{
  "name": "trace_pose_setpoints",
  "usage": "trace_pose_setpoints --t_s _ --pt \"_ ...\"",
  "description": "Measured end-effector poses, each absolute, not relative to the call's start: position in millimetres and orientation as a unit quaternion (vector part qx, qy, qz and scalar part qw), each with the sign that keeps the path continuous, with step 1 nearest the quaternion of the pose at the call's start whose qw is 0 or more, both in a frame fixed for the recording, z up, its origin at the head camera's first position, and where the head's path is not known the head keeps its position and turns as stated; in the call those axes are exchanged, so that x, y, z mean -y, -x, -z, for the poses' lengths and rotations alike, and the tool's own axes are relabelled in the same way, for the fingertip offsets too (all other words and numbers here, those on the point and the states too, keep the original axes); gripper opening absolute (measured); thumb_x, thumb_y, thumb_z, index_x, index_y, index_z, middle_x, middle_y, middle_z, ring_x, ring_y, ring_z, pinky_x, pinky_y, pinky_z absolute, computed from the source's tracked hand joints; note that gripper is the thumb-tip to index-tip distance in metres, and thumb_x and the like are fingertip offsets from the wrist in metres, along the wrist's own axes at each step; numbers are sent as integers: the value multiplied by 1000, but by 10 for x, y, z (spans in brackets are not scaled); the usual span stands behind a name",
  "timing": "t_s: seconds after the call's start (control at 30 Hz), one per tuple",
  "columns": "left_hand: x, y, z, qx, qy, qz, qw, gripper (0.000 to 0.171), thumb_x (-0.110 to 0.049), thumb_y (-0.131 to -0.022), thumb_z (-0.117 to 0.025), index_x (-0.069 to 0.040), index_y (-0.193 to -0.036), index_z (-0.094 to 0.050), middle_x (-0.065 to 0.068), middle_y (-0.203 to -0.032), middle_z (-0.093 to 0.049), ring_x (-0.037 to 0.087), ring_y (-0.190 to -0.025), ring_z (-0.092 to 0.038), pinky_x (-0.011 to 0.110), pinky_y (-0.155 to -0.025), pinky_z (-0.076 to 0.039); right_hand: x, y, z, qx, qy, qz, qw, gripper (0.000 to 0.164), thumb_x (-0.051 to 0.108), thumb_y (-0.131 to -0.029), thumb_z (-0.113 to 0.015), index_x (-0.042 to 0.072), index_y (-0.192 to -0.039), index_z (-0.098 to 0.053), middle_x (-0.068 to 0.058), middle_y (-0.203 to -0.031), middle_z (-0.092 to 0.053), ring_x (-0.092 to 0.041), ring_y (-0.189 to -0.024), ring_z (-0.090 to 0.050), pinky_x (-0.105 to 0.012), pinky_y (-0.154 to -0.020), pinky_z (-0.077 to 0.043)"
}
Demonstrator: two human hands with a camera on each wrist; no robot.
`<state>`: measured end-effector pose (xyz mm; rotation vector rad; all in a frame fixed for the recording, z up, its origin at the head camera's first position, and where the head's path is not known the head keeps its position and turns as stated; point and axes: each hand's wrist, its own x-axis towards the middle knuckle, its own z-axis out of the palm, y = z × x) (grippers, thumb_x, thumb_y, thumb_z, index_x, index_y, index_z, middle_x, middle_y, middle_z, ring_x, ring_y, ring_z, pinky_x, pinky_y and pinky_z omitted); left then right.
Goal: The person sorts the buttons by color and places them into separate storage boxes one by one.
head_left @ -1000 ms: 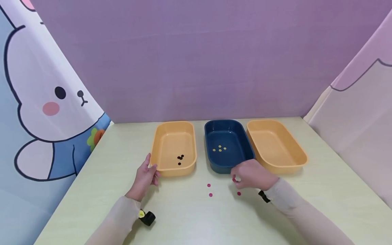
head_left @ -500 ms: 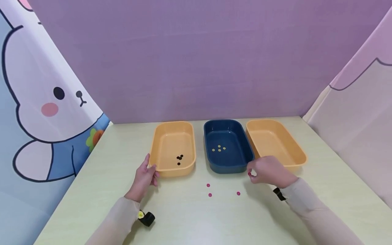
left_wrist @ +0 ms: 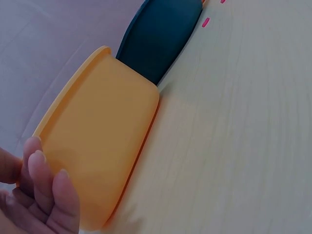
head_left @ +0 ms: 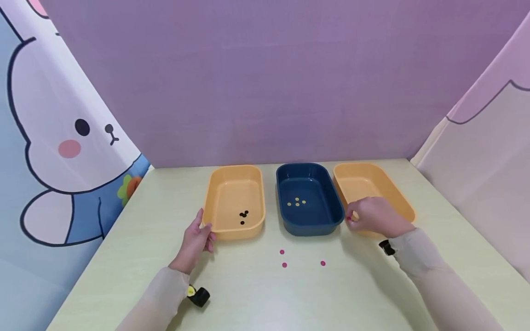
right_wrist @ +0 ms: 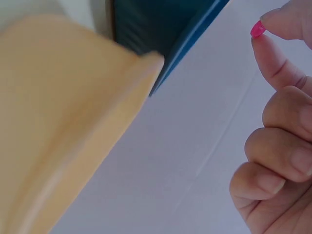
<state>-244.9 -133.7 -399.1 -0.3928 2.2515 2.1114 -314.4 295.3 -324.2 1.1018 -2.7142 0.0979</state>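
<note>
Small pink disc (right_wrist: 258, 29) pinched in fingertip grip of right hand (head_left: 378, 216), presumably given its smallness; held near right orange tray (head_left: 374, 181). Left orange tray (head_left: 244, 234) gripped at near-left corner by left hand (head_left: 196, 240), likely for steadying. Three pink discs (head_left: 323, 263) spaced apart on table (head_left: 248, 303).

Left tray (head_left: 236, 195), middle tray (head_left: 318, 210) and right tray (head_left: 371, 181) stand abreast behind three discs (head_left: 323, 263)

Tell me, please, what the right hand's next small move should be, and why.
Probably move the pink button over the right tray and release it: the right hand pinches it near that tray's corner, while black buttons lie in the left tray and yellow buttons in the blue tray.
</note>
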Motion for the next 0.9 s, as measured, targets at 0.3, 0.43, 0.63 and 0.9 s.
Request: trace_pose_setpoints --t_s 0.3,0.43,0.63,0.9 --pt "1336 2444 4003 -724 125 -678 14 64 -8 -103 -38 -15 -155 -1 -2 -64 -54 7 -43 -45 21 -46 -45 -3044 3353 3134 930 -355 -46 86 3 11 -73 -72 13 -74 -69 9 -65 -61 -7 -54 -49 -29 -55 -47" --pt "1334 2445 4001 -725 126 -676 12 64 -9 -103 -38 -16 -155 -1 -2 -64 -54 7 -43 -45 22 -46 -46 -3107 3467 3077 930 -347 -11 118 6 10 -70 -70 14 -71 -66 8 -61 -58 -9 -51 -48 -32 -47 -45" --pt "1336 2438 4011 -727 130 -674 9 63 -8 -103 -38 -14 -155 -2 -2 -63 -54 7 -43 -45 21 -46 -46 -3184 3626 3019 933 -330 20 141 9 9 -70 -70 15 -69 -63 9 -56 -53 -10 -48 -44 -34 -41 -40" --pt "1326 2462 4035 -720 126 -682 7 64 -7 -102 -37 -13 -155 -2 -2 -62 -53 6 -41 -45 20 -43 -44 -3213 3786 2986 895 -380 36 230 9 6 -66 -68 11 -65 -60 5 -49 -46 -12 -42 -41 -34 -38 -37"
